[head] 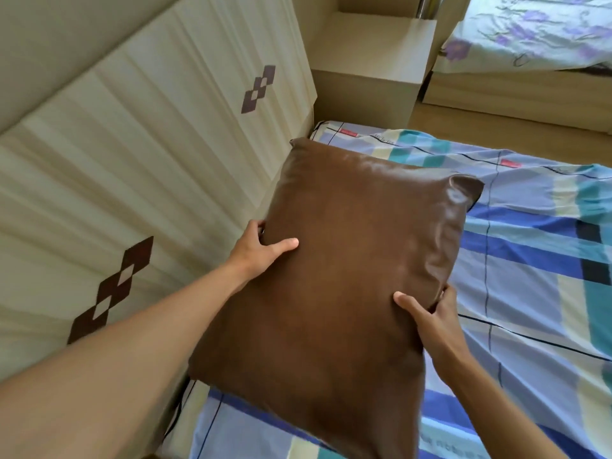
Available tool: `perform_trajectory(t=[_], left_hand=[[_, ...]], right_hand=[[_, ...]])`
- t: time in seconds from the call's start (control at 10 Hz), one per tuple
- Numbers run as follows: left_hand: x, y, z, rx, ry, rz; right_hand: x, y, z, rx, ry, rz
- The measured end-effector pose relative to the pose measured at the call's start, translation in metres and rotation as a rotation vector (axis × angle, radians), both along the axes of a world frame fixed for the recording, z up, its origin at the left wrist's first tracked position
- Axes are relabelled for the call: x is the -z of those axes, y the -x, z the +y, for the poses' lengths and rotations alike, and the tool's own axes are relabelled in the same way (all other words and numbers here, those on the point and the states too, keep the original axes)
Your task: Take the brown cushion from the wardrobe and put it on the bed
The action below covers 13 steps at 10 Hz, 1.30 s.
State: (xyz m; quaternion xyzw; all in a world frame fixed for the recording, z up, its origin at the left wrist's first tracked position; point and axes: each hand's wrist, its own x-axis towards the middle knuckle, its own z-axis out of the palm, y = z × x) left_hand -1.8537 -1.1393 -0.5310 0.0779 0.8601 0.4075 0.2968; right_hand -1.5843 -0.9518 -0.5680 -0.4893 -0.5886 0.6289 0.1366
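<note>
Item 1, left of frame: headboard (139,154), cream, ribbed, with brown diamond motifs. It runs close along the cushion's left edge; judged the main thing to keep clear of as you lower.

Item 2, centre left: your left hand (261,248), closed on the left edge of the brown cushion, thumb on the top face, fingers wrapped behind.

Item 3, centre: brown cushion (347,266), leather-look, square, held over the head end of the bed. Whether its far corner already touches the sheet cannot be told. Step in hand, as judged: setting it down. Lower both sides evenly, keep it flat, let the far edge settle near the headboard, and release only once its weight rests on the sheet.

Item 4, centre right: your right hand (430,313), gripping the right edge, thumb on top, fingers pinching the seam.

Item 5, right and below: bed (536,260), blue, teal and cream checked sheet; nothing lies on it in the landing area.

Item 6, top centre: beige bedside cabinet (371,71), well apart.

Item 7, upper right: second bed (536,28), floral cover, well apart.
</note>
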Motion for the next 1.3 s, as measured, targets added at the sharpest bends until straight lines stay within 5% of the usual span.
perform_trajectory(t=[0.5, 0.7, 0.9, 1.1, 1.3], left_hand=[[0.11, 0.086, 0.008, -0.003, 0.039, 0.073], [0.118, 0.046, 0.014, 0.28, 0.287, 0.587], [0.123, 0.033, -0.006, 0.593, 0.5, 0.465], [0.098, 0.024, 0.006, 0.566, 0.638, 0.39], [0.056, -0.036, 0.0, 0.44, 0.417, 0.369]], right_hand=[[0.116, 0.106, 0.017, -0.133, -0.132, -0.091], [0.112, 0.109, -0.01, -0.138, -0.509, -0.295], [0.111, 0.106, -0.032, -0.523, -0.625, -0.549], [0.087, 0.108, -0.02, -0.621, -0.591, -0.548], [0.04, 0.07, -0.007, -0.635, -0.604, -0.471]])
